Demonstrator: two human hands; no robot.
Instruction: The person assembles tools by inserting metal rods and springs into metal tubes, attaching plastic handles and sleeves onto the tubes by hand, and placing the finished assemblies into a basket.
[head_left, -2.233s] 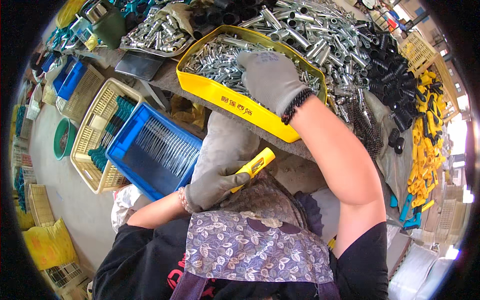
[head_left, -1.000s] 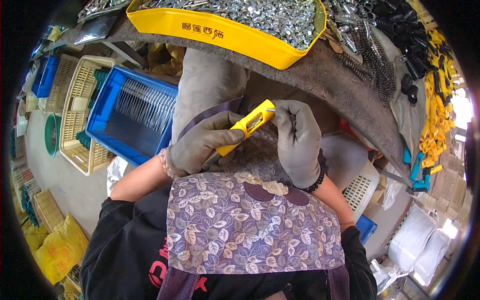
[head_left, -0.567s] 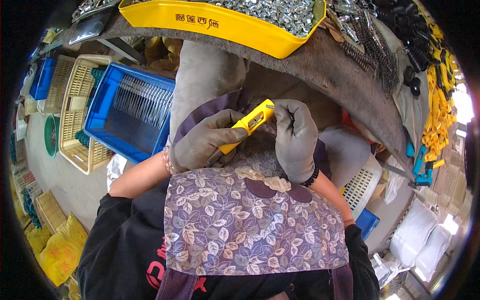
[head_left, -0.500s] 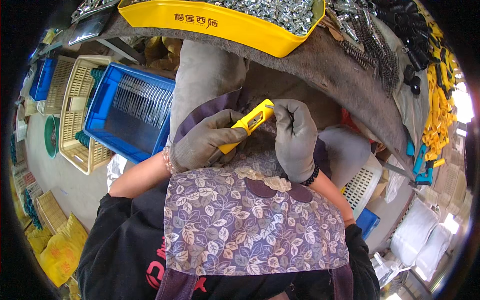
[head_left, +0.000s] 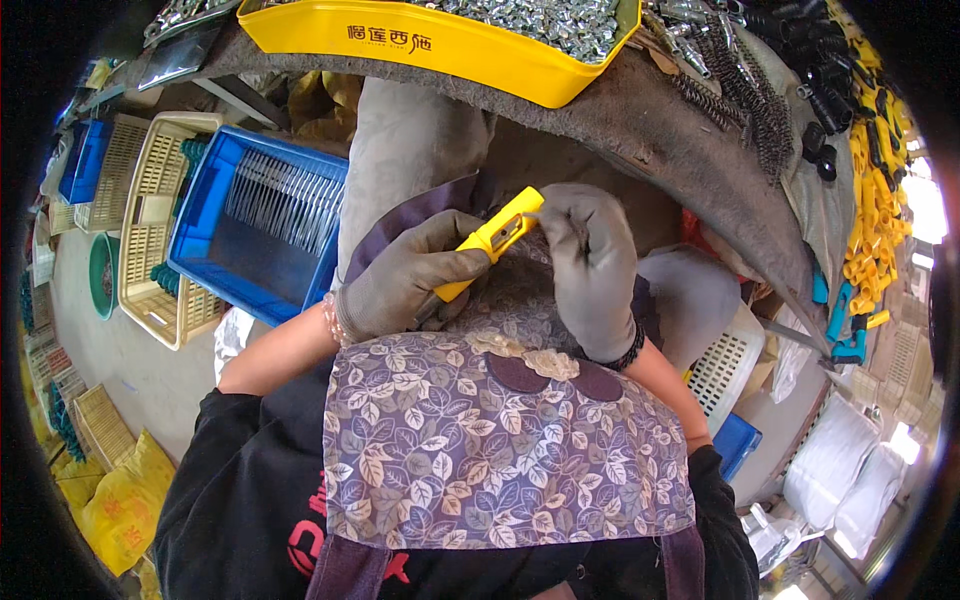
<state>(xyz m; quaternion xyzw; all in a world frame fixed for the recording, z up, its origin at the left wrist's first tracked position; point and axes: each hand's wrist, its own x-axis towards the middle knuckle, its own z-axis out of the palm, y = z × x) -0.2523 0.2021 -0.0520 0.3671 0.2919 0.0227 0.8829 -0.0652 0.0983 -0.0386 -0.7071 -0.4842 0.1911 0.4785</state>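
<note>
My left hand (head_left: 408, 275), in a grey glove, is closed around a yellow plastic handle (head_left: 520, 208) that slants up to the right. A long slot in the handle's upper side shows dark metal inside. Just right of the slot, my right hand (head_left: 590, 265), gloved too, is pinched with its thumb and fingertips at the handle's side. What those fingertips hold, if anything, is hidden. Both hands are above my lap, over a leaf-patterned apron (head_left: 510, 450).
A yellow bin (head_left: 480, 62) of small metal parts stands on the bench ahead. Dark springs (head_left: 745, 100) and yellow handles (head_left: 880, 220) lie at the right. To the left are a blue crate (head_left: 265, 295) with metal strips and a cream basket (head_left: 150, 220).
My right fingertips have shifted from the handle's upper end to the side of its slot. The small grey piece seen at them before no longer shows. The handle has tilted slightly.
</note>
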